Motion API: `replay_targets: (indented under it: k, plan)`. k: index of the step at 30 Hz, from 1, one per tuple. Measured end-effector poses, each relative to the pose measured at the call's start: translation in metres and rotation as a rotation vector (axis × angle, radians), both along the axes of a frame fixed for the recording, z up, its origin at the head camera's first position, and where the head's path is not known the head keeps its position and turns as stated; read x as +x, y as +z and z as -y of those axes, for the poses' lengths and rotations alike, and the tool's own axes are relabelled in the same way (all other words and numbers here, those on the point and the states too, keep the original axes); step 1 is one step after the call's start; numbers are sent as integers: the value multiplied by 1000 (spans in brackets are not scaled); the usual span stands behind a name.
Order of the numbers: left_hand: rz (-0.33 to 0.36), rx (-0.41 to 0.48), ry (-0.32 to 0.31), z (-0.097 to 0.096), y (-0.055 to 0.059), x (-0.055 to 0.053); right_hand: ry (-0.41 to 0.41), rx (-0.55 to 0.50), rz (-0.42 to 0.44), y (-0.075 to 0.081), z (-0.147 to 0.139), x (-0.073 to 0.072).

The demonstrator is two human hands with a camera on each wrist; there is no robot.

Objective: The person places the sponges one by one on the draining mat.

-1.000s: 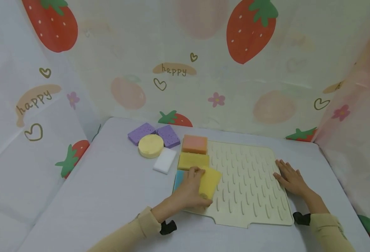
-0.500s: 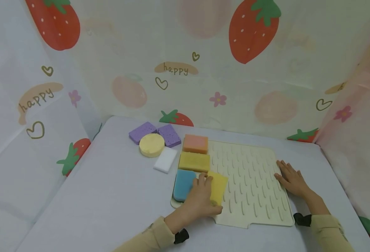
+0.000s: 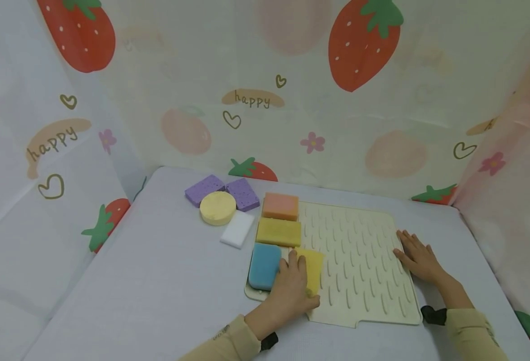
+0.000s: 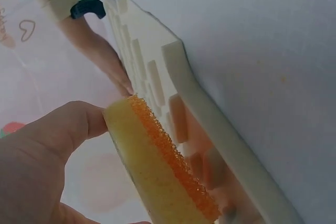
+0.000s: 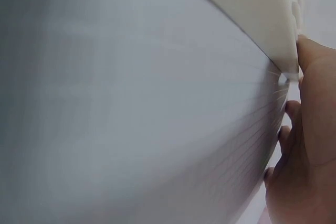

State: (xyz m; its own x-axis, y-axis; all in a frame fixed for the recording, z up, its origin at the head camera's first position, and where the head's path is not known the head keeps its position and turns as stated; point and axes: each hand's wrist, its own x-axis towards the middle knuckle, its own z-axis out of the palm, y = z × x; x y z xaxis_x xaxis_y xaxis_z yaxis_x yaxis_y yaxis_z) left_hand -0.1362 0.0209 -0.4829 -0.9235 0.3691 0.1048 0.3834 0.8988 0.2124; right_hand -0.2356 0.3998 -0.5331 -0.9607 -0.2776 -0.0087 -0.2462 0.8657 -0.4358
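My left hand (image 3: 289,288) pinches a yellow sponge (image 3: 312,271) between thumb and fingers, over the front left part of a cream ridged mat (image 3: 359,271). In the left wrist view this sponge (image 4: 152,166) has a rough orange layer facing the mat's ridges. Whether it fully rests on the mat is hard to tell. Left of the hand lies a blue sponge (image 3: 265,265). Behind it are a dark yellow sponge (image 3: 278,231) and an orange-pink sponge (image 3: 280,205), all on the mat. My right hand (image 3: 420,258) rests at the mat's right edge, fingers extended.
Left of the mat on the white table (image 3: 157,281) lie two purple sponges (image 3: 204,189), a round pale yellow sponge (image 3: 218,208) and a white block (image 3: 237,229). A strawberry-print cloth (image 3: 265,135) closes off the back and sides.
My left hand has carried the yellow sponge rightward, away from the blue sponge, which shows more fully now. Lately the sponge has shifted slightly back left and lies flatter. The right hand stays put.
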Motion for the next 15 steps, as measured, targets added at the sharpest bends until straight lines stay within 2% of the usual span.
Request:
replay_targets:
  k: [6,12,15]
  plan:
    - [-72,-110,6,0,-2,1,0,0,-1,0,-1,0]
    - [-167,-209,61,-3,-4,3,-2,-11,-2,1,0,1]
    - [-191,-246,86,-5,-7,2,-9,-13,1,1,1,1]
